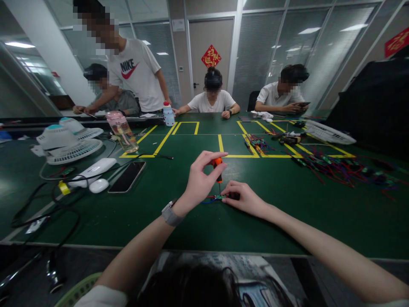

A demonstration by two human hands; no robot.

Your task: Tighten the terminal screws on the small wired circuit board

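A screwdriver with an orange and black handle stands upright in my left hand, its handle top between thumb and fingers. The shaft points down at a small green circuit board lying on the table. Whether the tip touches a screw is too small to tell. My right hand pinches the board's right end, with the other fingers curled. Red and blue wires run from the board's left side.
On the green table, a phone, black cables, a clear bottle and white fans stand left. To the right lie many wired boards and a white basket. Several people are across the table.
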